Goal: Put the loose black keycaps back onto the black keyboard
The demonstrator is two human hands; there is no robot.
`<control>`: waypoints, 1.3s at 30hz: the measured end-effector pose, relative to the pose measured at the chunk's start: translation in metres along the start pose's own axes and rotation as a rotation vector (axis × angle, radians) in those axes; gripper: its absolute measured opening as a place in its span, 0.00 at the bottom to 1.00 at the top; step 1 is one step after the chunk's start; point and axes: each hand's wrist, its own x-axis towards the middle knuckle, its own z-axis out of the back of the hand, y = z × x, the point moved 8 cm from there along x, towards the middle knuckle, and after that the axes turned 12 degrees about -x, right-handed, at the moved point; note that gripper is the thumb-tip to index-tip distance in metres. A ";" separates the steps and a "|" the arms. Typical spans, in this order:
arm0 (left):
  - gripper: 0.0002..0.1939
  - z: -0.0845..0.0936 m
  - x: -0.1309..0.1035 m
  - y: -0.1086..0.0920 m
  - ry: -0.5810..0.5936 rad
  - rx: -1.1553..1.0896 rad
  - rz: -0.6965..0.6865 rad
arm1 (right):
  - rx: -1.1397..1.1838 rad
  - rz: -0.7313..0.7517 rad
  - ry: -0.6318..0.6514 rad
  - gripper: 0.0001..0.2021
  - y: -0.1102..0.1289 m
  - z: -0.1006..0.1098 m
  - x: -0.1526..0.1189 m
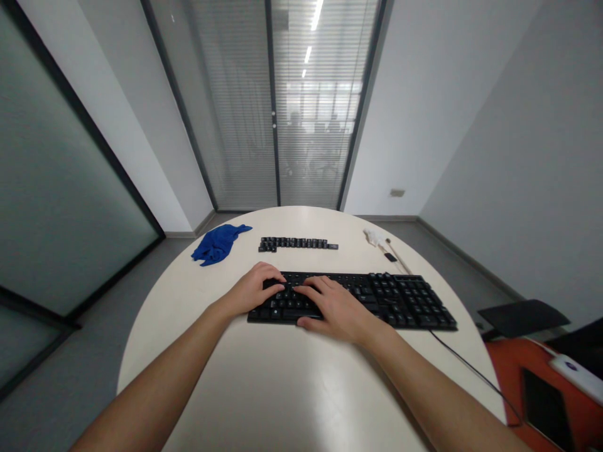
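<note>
Black plastic, the keyboard (409, 301) is lying under both hands on the white table (264, 389), its long axis running left to right, crosswise to the forearms. The left hand (252, 292) is resting over its left end; the right hand (339, 307) is reaching over the middle, so neither is farther from the keys, but the right is sitting closer to the number pad. That pad is pointing right, with the long space bar side facing the person.

The left fingers are curling, partly parted from the thumb; whether they are pinching a key cannot be told. The right fingers are bending over the keys, well apart from the thumb, which is resting by the near edge; they are gripping nothing visible.

Beyond the keyboard, loose keycaps (301, 243) are lying in 2 rows, roughly parallel to it. A blue cloth (219, 243) is lying crumpled to their left, and a thin stick (399, 255) is slanting to their right. A cable (464, 361) is trailing off rightward.
</note>
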 end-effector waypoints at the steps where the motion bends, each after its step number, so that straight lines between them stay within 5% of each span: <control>1: 0.05 0.000 0.000 -0.001 0.003 0.004 -0.006 | 0.000 0.000 0.002 0.31 0.000 0.000 0.000; 39: 0.05 -0.001 0.000 -0.017 0.036 0.148 -0.037 | 0.174 -0.048 -0.030 0.30 -0.011 0.006 -0.004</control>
